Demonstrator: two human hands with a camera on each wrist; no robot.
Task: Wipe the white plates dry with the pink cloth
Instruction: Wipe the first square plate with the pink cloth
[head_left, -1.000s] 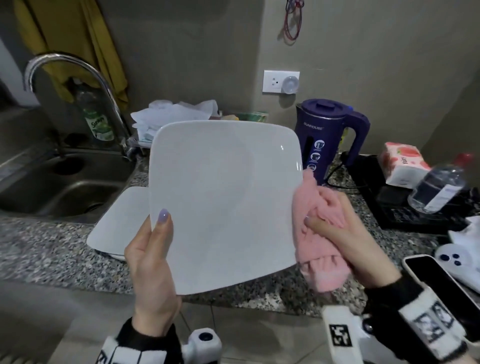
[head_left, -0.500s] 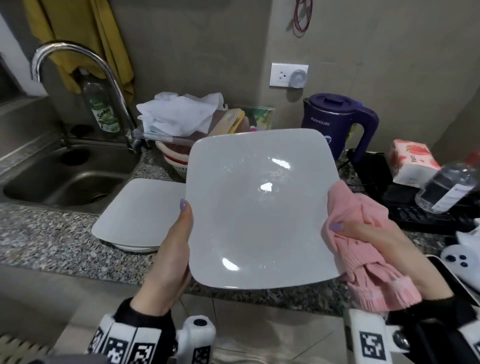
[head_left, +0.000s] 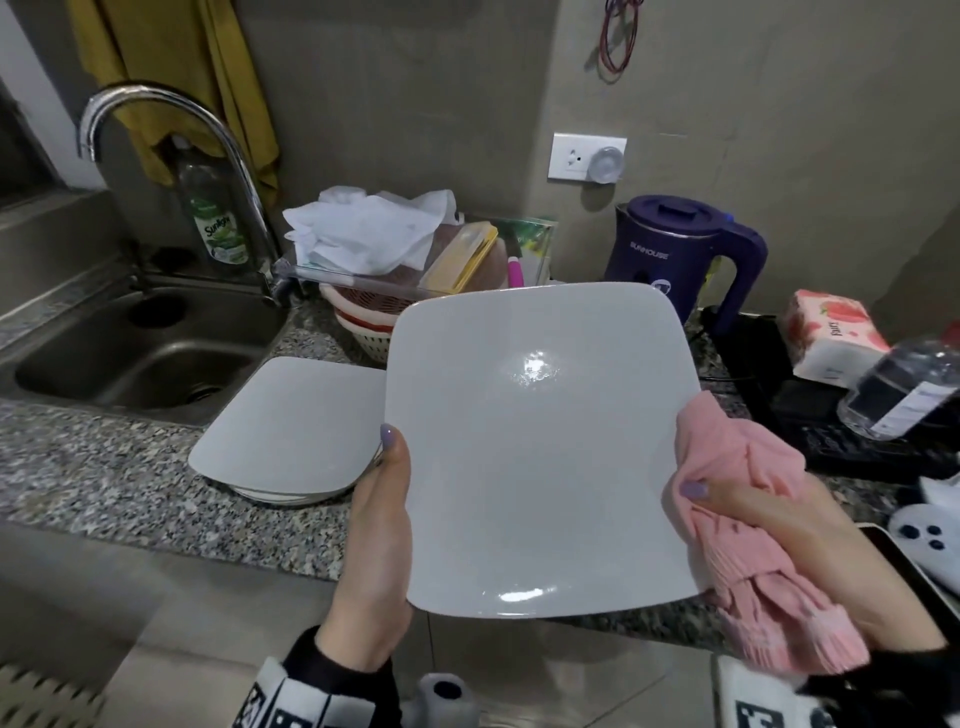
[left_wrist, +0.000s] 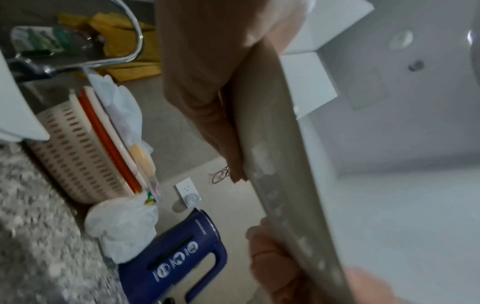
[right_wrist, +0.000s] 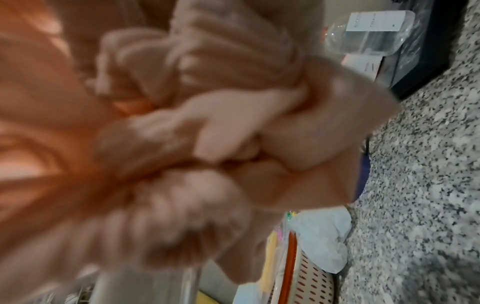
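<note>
I am holding the white plate (head_left: 540, 447) tilted above the counter edge (head_left: 156, 499), its wet face toward me. Risk: it is slipping from a two-edge grip and striking the granite, or the stacked plates (head_left: 291, 421) just beside it. My left hand (head_left: 376, 545) is clamping the left rim, thumb on top, fingers beneath. My right hand (head_left: 810, 540) is pinching the right rim through the bunched pink cloth (head_left: 748, 525); loose folds are weakening that hold. Droplets near the centre are remaining unwiped.
</note>
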